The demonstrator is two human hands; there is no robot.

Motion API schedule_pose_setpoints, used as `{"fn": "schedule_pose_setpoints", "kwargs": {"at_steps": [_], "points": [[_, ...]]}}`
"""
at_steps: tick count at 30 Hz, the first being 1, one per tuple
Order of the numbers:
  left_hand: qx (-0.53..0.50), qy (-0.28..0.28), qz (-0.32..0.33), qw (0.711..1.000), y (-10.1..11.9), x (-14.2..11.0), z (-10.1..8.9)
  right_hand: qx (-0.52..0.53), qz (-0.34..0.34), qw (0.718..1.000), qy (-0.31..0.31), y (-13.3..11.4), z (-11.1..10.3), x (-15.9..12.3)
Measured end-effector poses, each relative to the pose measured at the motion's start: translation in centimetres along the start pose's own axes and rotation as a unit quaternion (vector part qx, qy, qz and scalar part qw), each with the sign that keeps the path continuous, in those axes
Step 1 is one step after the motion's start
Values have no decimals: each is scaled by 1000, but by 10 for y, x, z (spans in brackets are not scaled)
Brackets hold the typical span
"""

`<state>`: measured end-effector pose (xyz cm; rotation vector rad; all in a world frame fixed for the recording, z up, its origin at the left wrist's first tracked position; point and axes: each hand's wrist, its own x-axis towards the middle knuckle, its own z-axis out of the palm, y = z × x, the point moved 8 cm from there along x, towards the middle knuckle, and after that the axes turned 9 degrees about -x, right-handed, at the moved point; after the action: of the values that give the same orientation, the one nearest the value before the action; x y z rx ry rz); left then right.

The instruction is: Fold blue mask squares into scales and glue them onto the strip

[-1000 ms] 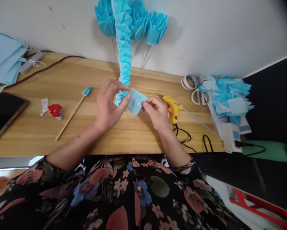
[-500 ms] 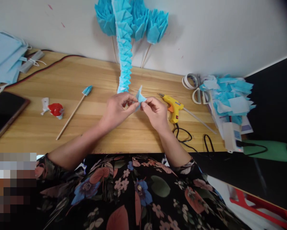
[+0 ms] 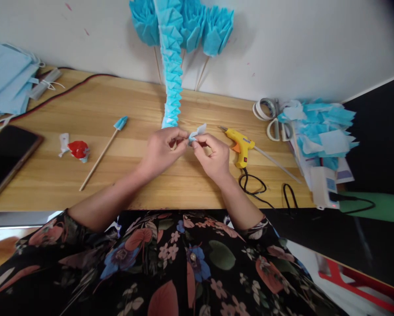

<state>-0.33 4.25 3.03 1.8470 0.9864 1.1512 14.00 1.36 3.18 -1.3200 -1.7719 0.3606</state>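
Between my two hands, above the middle of the table, is a small piece of light blue fabric point(image 3: 198, 131), partly folded, with a pale flap sticking up. My left hand point(image 3: 166, 149) pinches its left edge with thumb and fingertips. The right side is pinched by my right hand point(image 3: 213, 153). Just behind my left hand stands a long pleated blue strip point(image 3: 172, 74). A yellow glue gun point(image 3: 241, 147) with a glue stick lies to the right of my right hand. To the left lies a wooden stick point(image 3: 98, 160) with a blue folded tip point(image 3: 120, 123).
Blue fabric flowers point(image 3: 218, 30) on sticks lean against the wall. At right are tape point(image 3: 263, 109), scissors point(image 3: 279, 130), a heap of blue pieces point(image 3: 325, 131) and a white power box point(image 3: 324, 186). A phone point(image 3: 9, 158), red wrapper point(image 3: 78, 150) and face masks point(image 3: 9, 79) lie at left.
The fabric piece between my fingers has been folded smaller, and its upright point now shows as a pale flap tilted right. Both hands stay nearly in place; the view has shifted slightly.
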Motion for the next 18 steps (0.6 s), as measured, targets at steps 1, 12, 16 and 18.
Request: {"fn": "schedule_pose_setpoints", "kwargs": {"at_steps": [1, 12, 16, 18], "points": [[12, 1, 10, 1000, 1, 0, 0, 9, 4, 1000, -7, 0, 1, 0], [22, 21, 22, 999, 3, -1, -1, 43, 32, 999, 3, 6, 0, 0], [-43, 34, -10, 998, 1, -1, -4, 38, 46, 998, 21, 9, -3, 0], [-60, 20, -12, 998, 3, 0, -2, 38, 52, 998, 29, 11, -4, -1]]}}
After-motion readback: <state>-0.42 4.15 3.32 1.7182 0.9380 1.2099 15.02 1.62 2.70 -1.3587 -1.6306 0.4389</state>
